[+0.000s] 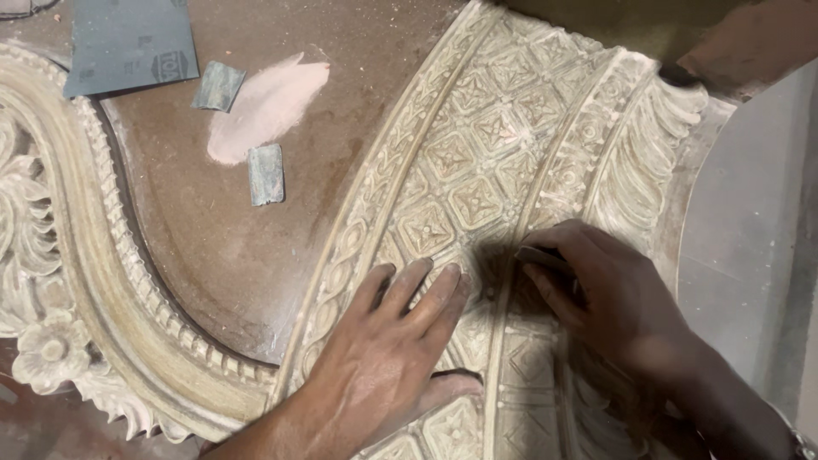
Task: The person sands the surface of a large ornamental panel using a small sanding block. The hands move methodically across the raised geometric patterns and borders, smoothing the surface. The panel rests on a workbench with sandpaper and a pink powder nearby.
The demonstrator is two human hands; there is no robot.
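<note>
The left hand (400, 341) lies flat, fingers spread and holding nothing, on the carved wooden arch (503, 162), pressing it steady. Just beside it, the right hand (596, 290) pinches a small folded piece of sandpaper (538, 254) against a groove between the diamond panels, its grip narrow and closed on the paper. Farther off on the dusty brown worktop (256, 247) lie two small sandpaper scraps (266, 174), a pale dust patch (268, 106), and a dark sandpaper sheet (128, 43).

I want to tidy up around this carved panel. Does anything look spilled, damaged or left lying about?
A patch of pale dust lies spilled on the brown floor. Two small worn scraps of sandpaper lie loose beside it, near a larger dark sheet. The carved panel shows no breakage under the left hand or right hand.
</note>
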